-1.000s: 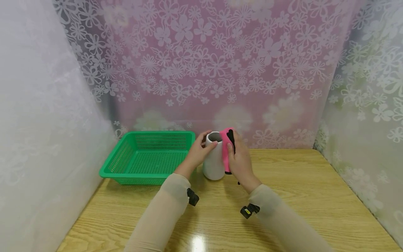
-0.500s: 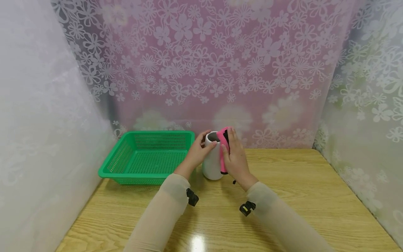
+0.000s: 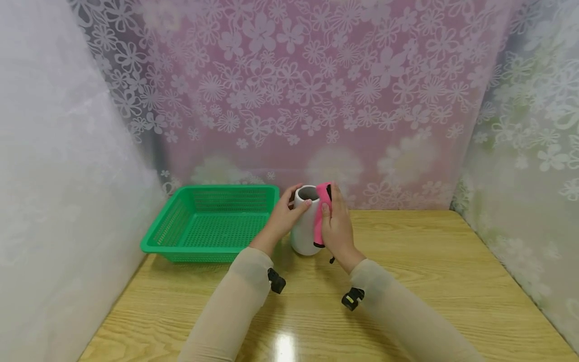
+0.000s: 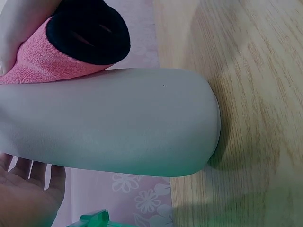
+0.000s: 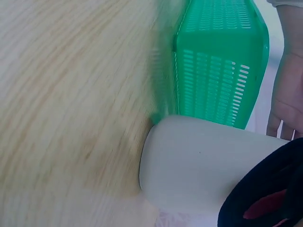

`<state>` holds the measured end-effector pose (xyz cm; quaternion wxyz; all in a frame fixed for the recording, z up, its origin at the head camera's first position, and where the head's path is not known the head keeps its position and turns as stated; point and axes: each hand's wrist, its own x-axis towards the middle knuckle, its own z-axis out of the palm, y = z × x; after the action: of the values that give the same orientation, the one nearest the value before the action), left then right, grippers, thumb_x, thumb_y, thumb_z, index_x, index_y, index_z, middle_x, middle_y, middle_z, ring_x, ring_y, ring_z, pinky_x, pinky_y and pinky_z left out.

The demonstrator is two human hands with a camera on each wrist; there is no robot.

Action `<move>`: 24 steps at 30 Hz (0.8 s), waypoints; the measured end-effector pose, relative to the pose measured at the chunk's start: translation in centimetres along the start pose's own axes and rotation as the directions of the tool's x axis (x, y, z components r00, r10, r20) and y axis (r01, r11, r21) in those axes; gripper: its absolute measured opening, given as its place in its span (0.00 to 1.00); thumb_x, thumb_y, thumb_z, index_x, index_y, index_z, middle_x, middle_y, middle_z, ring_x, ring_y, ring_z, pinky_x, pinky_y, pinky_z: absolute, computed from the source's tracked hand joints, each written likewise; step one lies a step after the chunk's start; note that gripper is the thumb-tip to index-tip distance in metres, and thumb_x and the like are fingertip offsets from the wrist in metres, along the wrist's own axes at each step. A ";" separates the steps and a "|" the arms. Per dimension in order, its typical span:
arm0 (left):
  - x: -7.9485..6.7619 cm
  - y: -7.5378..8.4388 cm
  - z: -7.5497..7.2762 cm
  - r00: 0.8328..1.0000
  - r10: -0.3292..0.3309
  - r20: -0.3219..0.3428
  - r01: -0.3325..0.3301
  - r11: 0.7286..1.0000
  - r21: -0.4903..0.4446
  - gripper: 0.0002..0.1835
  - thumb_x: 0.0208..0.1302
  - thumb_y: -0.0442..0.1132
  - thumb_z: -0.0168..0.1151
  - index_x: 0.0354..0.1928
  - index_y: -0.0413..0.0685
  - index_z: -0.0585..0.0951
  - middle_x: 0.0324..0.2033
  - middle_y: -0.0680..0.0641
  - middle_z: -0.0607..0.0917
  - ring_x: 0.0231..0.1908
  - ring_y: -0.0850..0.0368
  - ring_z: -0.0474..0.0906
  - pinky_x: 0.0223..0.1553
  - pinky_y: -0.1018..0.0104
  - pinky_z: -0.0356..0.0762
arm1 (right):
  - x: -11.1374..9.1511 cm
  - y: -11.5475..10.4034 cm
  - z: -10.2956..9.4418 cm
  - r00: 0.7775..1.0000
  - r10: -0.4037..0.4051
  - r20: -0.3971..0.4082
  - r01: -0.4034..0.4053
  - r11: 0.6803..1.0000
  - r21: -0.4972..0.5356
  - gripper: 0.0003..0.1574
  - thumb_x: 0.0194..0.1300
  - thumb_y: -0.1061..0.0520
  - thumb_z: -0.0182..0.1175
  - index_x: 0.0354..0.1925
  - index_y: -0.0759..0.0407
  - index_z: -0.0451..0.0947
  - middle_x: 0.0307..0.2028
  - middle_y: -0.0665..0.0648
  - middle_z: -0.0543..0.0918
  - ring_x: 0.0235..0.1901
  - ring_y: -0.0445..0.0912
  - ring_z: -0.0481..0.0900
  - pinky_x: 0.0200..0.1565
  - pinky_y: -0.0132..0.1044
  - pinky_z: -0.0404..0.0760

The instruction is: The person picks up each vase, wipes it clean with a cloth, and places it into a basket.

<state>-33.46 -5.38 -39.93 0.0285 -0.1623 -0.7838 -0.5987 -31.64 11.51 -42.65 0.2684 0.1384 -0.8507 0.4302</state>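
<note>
A white vase [image 3: 304, 229] stands upright on the wooden table, its round mouth facing up. My left hand [image 3: 285, 217] grips it near the top, thumb at the front of the rim and fingers at the far left side. Against the vase's right side lies a pink fleece cloth [image 3: 320, 223] with black trim; my right hand [image 3: 338, 226] holds it there, thumb in front and fingers extended upward. In the left wrist view the pink fleece [image 4: 45, 59] lies along the vase's wall [image 4: 109, 123], its black edge bunched. A small black end hangs below the right hand.
A green perforated plastic basket [image 3: 208, 250] stands on the table left of the vase, close to my left forearm. Behind is a pink floral curtain [image 3: 289, 125], with pale curtains at both sides. The wooden table top [image 3: 429, 281] extends to the right.
My right hand has moved slightly left with the pink cloth, its fingers now straighter and flatter against it. The left hand and vase have stayed almost in place.
</note>
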 end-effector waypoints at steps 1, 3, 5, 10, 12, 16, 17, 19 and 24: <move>0.1 0.0 0.0 1.000 -0.001 -0.004 0.001 1.000 0.003 0.37 0.68 0.60 0.62 0.75 0.65 0.63 0.68 0.49 0.70 0.68 0.45 0.67 0.61 0.44 0.71 | 0.1 0.1 0.0 1.000 0.015 0.006 -0.015 1.000 0.009 0.37 0.82 0.46 0.38 0.81 0.43 0.38 0.78 0.58 0.51 0.71 0.62 0.60 0.66 0.64 0.60; 0.3 0.0 0.1 1.000 -0.002 -0.010 0.002 1.000 0.007 0.36 0.68 0.59 0.62 0.75 0.64 0.63 0.68 0.49 0.71 0.67 0.45 0.68 0.61 0.44 0.71 | 0.2 0.3 0.1 0.999 0.050 0.014 -0.050 0.998 0.038 0.37 0.82 0.44 0.36 0.81 0.41 0.37 0.78 0.58 0.52 0.71 0.61 0.60 0.65 0.63 0.62; 0.4 -0.1 0.2 1.000 0.004 -0.012 -0.003 1.000 0.010 0.36 0.68 0.59 0.62 0.75 0.64 0.63 0.67 0.49 0.71 0.67 0.45 0.68 0.62 0.45 0.71 | 0.2 0.5 0.1 0.996 0.086 0.021 -0.087 0.994 0.069 0.37 0.81 0.41 0.35 0.81 0.37 0.36 0.78 0.57 0.52 0.71 0.60 0.59 0.65 0.63 0.63; 0.8 -0.2 0.4 1.000 0.006 -0.022 -0.006 1.000 0.017 0.36 0.68 0.59 0.62 0.75 0.65 0.63 0.67 0.48 0.71 0.68 0.44 0.68 0.62 0.45 0.71 | 0.2 1.1 0.1 0.987 0.152 0.049 -0.156 0.982 0.109 0.36 0.81 0.38 0.32 0.80 0.32 0.35 0.78 0.55 0.50 0.74 0.58 0.56 0.67 0.62 0.61; 0.8 -0.2 0.5 1.000 0.002 -0.030 -0.002 1.000 0.019 0.35 0.68 0.58 0.62 0.75 0.66 0.64 0.68 0.49 0.71 0.68 0.44 0.68 0.62 0.45 0.71 | 0.2 1.3 0.2 0.984 0.168 0.065 -0.174 0.979 0.109 0.36 0.81 0.37 0.32 0.80 0.34 0.35 0.78 0.55 0.50 0.74 0.58 0.56 0.67 0.62 0.60; 1.0 -0.3 0.7 0.999 0.003 -0.047 -0.002 1.000 0.014 0.34 0.69 0.57 0.63 0.74 0.66 0.64 0.67 0.49 0.71 0.67 0.45 0.68 0.62 0.45 0.71 | 0.4 1.9 0.3 0.973 0.201 0.112 -0.212 0.972 0.100 0.37 0.81 0.38 0.31 0.81 0.39 0.36 0.79 0.56 0.48 0.75 0.58 0.53 0.69 0.62 0.57; 1.1 -0.3 0.7 0.999 0.004 -0.049 -0.003 1.000 0.012 0.34 0.69 0.56 0.63 0.74 0.66 0.65 0.67 0.49 0.72 0.67 0.45 0.68 0.62 0.45 0.71 | 0.4 2.1 0.3 0.969 0.214 0.125 -0.227 0.969 0.095 0.37 0.81 0.38 0.30 0.81 0.39 0.35 0.79 0.56 0.48 0.75 0.58 0.52 0.70 0.61 0.56; 1.2 -0.3 0.7 0.999 0.006 -0.053 -0.006 1.000 0.011 0.34 0.69 0.56 0.63 0.74 0.65 0.65 0.67 0.48 0.72 0.67 0.45 0.69 0.61 0.45 0.71 | 0.5 2.4 0.4 0.959 0.239 0.152 -0.254 0.963 0.090 0.36 0.81 0.39 0.30 0.81 0.39 0.36 0.79 0.55 0.48 0.76 0.57 0.50 0.71 0.60 0.54; 1.6 -0.4 0.8 0.998 0.013 -0.061 -0.012 1.000 0.018 0.34 0.70 0.55 0.62 0.74 0.62 0.65 0.67 0.47 0.72 0.67 0.43 0.68 0.62 0.44 0.70 | 0.5 3.3 0.6 0.934 0.287 0.211 -0.309 0.947 0.082 0.37 0.82 0.40 0.30 0.81 0.46 0.38 0.79 0.57 0.48 0.76 0.55 0.48 0.73 0.55 0.50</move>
<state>-34.92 -4.35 -40.13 0.0574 -0.1485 -0.7869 -0.5962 -33.82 12.94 -44.80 0.1063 0.0645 -0.8583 0.4979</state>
